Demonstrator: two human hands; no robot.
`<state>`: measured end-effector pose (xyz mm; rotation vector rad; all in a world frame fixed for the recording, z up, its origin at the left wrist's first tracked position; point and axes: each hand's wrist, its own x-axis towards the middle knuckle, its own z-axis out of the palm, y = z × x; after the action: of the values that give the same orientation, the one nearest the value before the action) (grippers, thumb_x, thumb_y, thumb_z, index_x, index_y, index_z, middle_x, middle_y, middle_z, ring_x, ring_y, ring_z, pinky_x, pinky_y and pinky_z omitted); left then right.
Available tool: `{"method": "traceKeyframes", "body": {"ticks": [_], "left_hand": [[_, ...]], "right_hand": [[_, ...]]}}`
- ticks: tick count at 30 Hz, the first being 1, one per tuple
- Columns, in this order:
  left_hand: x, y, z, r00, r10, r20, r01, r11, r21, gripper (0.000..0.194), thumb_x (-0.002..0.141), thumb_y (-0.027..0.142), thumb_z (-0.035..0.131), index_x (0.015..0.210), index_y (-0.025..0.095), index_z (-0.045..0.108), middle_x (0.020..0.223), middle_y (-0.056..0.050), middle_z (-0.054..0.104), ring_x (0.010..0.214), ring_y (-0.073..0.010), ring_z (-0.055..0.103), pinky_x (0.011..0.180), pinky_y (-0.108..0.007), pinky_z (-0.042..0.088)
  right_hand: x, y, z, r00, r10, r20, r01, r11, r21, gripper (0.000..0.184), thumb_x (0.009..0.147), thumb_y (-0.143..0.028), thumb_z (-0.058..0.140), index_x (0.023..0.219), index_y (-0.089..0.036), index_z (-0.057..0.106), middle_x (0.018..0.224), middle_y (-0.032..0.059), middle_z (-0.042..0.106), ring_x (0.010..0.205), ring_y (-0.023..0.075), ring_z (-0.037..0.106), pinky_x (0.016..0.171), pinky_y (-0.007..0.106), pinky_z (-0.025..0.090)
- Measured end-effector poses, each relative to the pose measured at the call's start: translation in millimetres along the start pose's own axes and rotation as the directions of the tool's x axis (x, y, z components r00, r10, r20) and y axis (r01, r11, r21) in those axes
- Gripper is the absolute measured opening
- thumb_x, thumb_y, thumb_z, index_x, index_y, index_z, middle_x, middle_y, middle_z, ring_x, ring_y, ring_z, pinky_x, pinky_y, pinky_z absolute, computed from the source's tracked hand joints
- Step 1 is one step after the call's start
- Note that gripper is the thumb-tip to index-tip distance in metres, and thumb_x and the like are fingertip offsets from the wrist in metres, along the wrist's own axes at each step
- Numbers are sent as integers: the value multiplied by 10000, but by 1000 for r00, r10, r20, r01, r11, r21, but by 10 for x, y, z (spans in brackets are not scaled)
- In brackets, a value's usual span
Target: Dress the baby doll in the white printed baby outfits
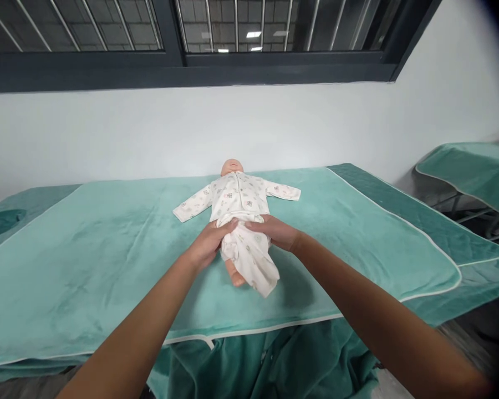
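Trousers [251, 256] are sitting at the hips of a doll [232, 165] lying on its back on a green blanket [108, 249] as your left hand [211, 240] and right hand [279, 230], half-closed, are gripping opposite sides, apparently keeping the waistband even.

From where I stand I count one doll [232, 165]; one shirt [240, 194] with two sleeves [195, 204]; one pair of trousers [253, 257]; one bare leg [234, 274]; one left hand [209, 242]; one right hand [278, 231]; two forearms [149, 316]; one window [183, 69]; two draped tables [87, 255].
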<state>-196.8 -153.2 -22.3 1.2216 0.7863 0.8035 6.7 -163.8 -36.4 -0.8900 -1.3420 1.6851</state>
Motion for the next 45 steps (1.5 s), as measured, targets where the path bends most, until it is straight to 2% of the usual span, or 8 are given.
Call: {"method": "traceKeyframes", "body": {"ticks": [5,11,17,19,24,31,39,45], "left_hand": [[-13,-152,-24,998,16,-62,-25,988,-152,562,839,512,682,1296,191,618,1274,-129,678,1114,-276,658,933,-353,529],[-47,-126,12,991,-11,-135,2,998,-67,631,815,611,651,1256,160,630,1217,-163,698,1018,-292,686,827,-368,559],[-185,-18,76,995,38,-93,-27,993,118,572,814,588,661,1188,155,684,1104,-116,734,975,-265,674,806,-328,528],[-306,-11,143,994,22,-109,-3,984,176,530,824,576,653,1136,152,708,968,-93,751,852,-238,674,725,-304,513],[-648,-124,404,951,-20,-309,35,999,41,497,850,556,628,1117,146,716,938,-85,742,768,-197,643,669,-273,473],[-976,-290,666,872,-193,-450,87,965,-247,585,830,564,652,1284,194,648,1099,-110,712,914,-219,649,683,-259,477],[-1063,-516,940,787,-323,-526,14,861,-508,591,712,524,778,1139,128,684,761,-48,657,519,-90,486,424,-195,292],[-1107,-792,969,686,-282,-671,13,927,-375,637,658,567,794,1084,106,688,648,-16,598,512,-101,445,429,-207,333]], "right_hand": [[-17,-118,6,984,41,171,-1,974,-225,502,721,-384,821,1174,-208,697,1110,44,722,1088,234,634,923,336,487],[-10,-165,-57,951,87,296,-18,973,-231,606,644,-280,869,1205,-178,664,957,13,721,889,180,652,780,284,507],[18,-171,-9,973,91,211,-4,925,-380,477,738,-355,788,1167,-186,666,1043,39,729,1002,220,658,838,317,513],[51,-158,56,990,15,138,63,834,-548,403,772,-363,747,1128,-189,671,1086,42,723,1047,225,647,857,312,504],[167,-88,272,988,-118,103,140,359,-923,150,851,-264,627,951,-158,659,1043,71,713,958,202,643,798,273,462],[171,-61,412,993,-112,39,59,180,-982,132,852,-304,553,909,-203,617,964,44,687,831,180,617,618,256,381],[78,-216,466,984,174,36,58,-126,-990,181,822,-300,536,743,-190,656,865,82,723,757,235,661,583,286,393],[102,-325,663,949,314,20,99,-238,-966,149,775,-262,586,822,-168,692,892,102,733,794,291,690,628,350,472]]}}
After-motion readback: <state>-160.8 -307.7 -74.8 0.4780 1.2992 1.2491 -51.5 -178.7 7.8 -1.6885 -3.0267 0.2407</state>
